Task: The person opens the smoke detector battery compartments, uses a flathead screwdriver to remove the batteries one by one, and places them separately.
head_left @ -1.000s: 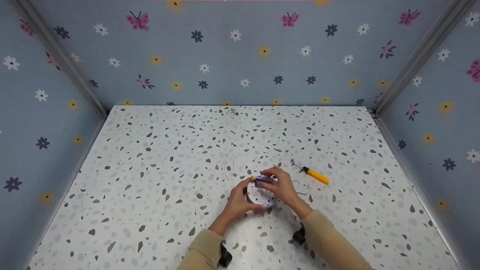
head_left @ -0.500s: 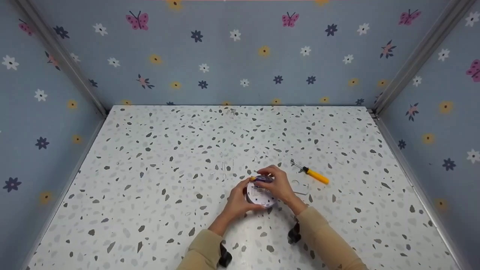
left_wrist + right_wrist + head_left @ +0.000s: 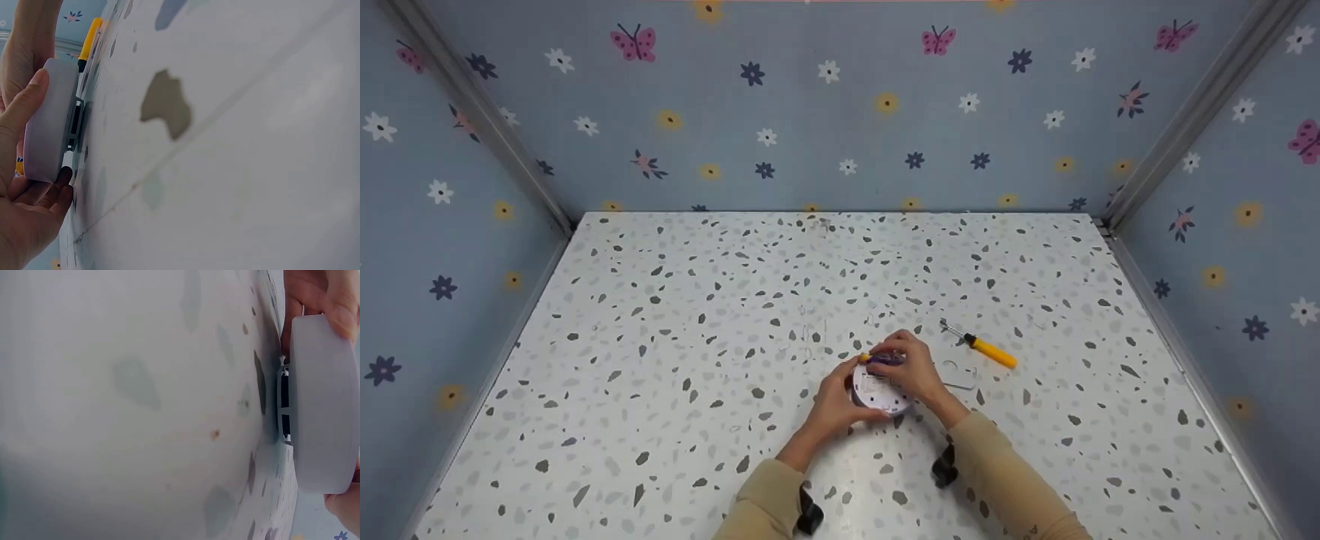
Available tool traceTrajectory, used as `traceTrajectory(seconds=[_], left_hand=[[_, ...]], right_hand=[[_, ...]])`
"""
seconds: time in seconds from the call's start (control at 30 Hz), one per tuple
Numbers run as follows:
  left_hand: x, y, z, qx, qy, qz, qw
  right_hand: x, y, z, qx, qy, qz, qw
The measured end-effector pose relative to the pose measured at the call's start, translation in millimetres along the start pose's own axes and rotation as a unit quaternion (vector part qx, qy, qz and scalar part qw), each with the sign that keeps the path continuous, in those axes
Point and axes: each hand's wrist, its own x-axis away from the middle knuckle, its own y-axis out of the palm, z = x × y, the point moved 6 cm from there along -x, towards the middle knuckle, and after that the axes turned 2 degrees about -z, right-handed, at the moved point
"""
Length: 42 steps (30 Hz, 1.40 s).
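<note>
We've got the white disc (image 3: 879,391) right between our left hand's (image 3: 834,401) thumb and fingers; our right hand (image 3: 916,369) pinches a purple piece (image 3: 885,360) by its far edge!

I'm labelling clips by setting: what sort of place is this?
Probably a work booth: a speckled white tabletop, butterfly-and-flower-print panels around its back and sides, and what looks like a yellow-handled screwdriver lying on it.

Fairly even light covers the bench (image 3: 660,360), with soft glare toward its near edge. Both wrist views look dimmer, the closest stretch of bench blurred
</note>
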Motion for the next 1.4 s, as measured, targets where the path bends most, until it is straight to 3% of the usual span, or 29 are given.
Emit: traceTrajectory(seconds=[0.33,0.87,1.13,1.4], left_hand=[[0.2,-0.2,1.1,-0.011,0.005,0.001,0.9999],[-0.5,-0.5,2.4,0.011,0.009,0.002,0.9999],[-0.4,-0.8,1.0,-0.003,-0.011,0.0,0.9999],[-0.3,0.0,1.5,0.014,-0.003,0.002,0.9999]], right_hand=[[-1.2,0,-1,0.007,0.02,0.004,0.9998],[-1.9,-3,0,-0.012,0.037,0.0,0.9992],[-2.0,-7,-2,-0.04,0.014,0.012,0.999],[-5.8,-20,-6,-0.051,0.001,0.037,0.998]])
